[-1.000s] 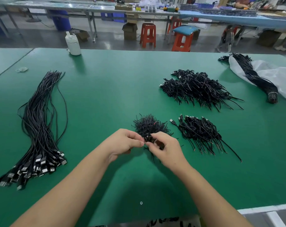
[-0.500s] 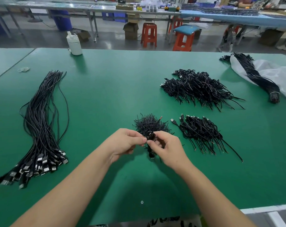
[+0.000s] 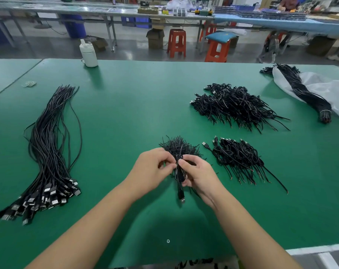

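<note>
- Head view is showing both hands working just on the near side of the pile of black twist ties [image 3: 176, 146] on the green table [image 3: 126, 113].
- Right hand [image 3: 200, 175] is gripping a folded USB cable [image 3: 179, 176], with its fingers curled round the loops. The cable is standing roughly upright against the near edge of the pile, and its USB plug [image 3: 181, 199] is hanging down toward the person.
- Left hand [image 3: 152, 171] is pinching at the top of the folded loops with thumb and forefinger. Whether a tie is already in that pinch is too small to tell.
- Step in hand, as I am judging it: binding the folded cable with one tie.
- To do it well, the right-hand grip should be staying firm so the loops are not springing apart.
- The tie should be going round every strand, near the middle of the fold.
- The ends should be getting twisted snug without kinking the cable, and the plug should be hanging free of the wrap.
- Just right of the pile, a small heap of folded cables [image 3: 236, 158] is lying.
- Farther back and right of the pile, a larger heap [image 3: 236, 105] is lying.
- Well left of the pile, long straight cables [image 3: 48, 152] are lying.
</note>
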`<state>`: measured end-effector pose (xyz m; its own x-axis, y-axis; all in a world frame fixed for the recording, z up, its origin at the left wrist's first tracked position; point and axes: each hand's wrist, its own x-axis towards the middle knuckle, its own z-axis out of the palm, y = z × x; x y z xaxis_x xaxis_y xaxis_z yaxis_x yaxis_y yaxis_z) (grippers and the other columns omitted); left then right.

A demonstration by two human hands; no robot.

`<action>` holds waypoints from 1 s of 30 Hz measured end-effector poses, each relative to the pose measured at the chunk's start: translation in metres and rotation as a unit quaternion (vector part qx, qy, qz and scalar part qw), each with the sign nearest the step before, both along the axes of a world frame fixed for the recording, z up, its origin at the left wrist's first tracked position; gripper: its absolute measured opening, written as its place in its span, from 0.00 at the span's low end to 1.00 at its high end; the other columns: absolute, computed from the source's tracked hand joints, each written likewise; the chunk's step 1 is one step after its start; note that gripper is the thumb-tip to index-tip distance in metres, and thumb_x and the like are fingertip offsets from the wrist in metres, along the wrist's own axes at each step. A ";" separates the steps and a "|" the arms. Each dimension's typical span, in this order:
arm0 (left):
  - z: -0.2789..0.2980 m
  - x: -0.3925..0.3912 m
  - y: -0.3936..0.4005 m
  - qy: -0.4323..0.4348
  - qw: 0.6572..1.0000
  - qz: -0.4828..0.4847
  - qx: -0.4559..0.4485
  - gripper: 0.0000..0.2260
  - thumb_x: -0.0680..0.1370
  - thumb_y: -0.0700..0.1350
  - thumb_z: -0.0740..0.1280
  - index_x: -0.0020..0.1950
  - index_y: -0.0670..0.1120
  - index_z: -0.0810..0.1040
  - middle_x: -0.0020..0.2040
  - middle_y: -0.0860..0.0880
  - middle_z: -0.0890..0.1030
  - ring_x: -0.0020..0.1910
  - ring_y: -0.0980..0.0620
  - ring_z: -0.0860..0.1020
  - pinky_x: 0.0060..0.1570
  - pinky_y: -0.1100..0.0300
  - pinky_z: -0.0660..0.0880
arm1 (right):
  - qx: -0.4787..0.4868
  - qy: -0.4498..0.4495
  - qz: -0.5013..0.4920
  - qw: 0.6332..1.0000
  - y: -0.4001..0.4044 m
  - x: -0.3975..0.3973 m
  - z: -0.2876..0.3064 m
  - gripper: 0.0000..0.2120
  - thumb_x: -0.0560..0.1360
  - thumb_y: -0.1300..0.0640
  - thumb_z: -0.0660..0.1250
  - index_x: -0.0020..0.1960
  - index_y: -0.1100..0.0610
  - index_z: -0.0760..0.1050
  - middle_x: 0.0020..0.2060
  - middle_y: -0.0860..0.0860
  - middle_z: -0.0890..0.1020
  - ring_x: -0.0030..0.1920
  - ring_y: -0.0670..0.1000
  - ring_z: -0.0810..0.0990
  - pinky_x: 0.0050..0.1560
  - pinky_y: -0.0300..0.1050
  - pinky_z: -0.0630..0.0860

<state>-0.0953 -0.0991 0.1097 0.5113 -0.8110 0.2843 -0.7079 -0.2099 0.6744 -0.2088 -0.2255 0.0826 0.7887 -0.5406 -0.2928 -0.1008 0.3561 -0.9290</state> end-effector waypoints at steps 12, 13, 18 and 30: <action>-0.003 0.012 -0.002 0.243 0.968 0.049 0.040 0.06 0.76 0.39 0.72 0.40 0.45 0.79 0.27 0.55 0.73 0.27 0.54 0.69 0.31 0.61 0.68 | -0.043 -0.062 0.097 0.992 -0.001 -0.007 0.001 0.15 0.78 0.74 0.60 0.58 0.61 0.79 0.45 0.58 0.85 0.44 0.55 0.85 0.46 0.43 0.82; -0.004 0.012 -0.002 0.272 0.960 0.047 0.038 0.05 0.76 0.38 0.71 0.40 0.44 0.79 0.27 0.52 0.73 0.27 0.52 0.69 0.32 0.60 0.68 | -0.070 -0.049 0.095 0.992 -0.001 -0.007 0.002 0.14 0.78 0.73 0.62 0.56 0.60 0.81 0.43 0.57 0.85 0.42 0.54 0.84 0.43 0.43 0.81; 0.002 0.007 0.003 0.119 0.992 0.016 0.024 0.07 0.75 0.40 0.72 0.39 0.49 0.78 0.30 0.56 0.74 0.30 0.58 0.69 0.34 0.63 0.67 | -0.205 0.001 0.028 0.978 -0.003 -0.004 0.001 0.04 0.75 0.60 0.72 0.49 0.54 0.85 0.36 0.47 0.81 0.33 0.44 0.74 0.36 0.36 0.72; 0.002 -0.001 0.004 -0.088 0.996 -0.018 0.018 0.02 0.78 0.42 0.66 0.46 0.47 0.76 0.44 0.52 0.75 0.42 0.52 0.74 0.45 0.55 0.72 | -0.102 -0.058 0.039 0.992 -0.004 -0.001 0.007 0.09 0.81 0.64 0.62 0.52 0.56 0.80 0.36 0.64 0.77 0.25 0.50 0.74 0.24 0.41 0.69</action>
<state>-0.0962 -0.0955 0.1121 0.4267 -0.8395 0.3365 -0.8220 -0.2047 0.5315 -0.2099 -0.2296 0.0899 0.8527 -0.5149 -0.0877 -0.0085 0.1543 -0.9880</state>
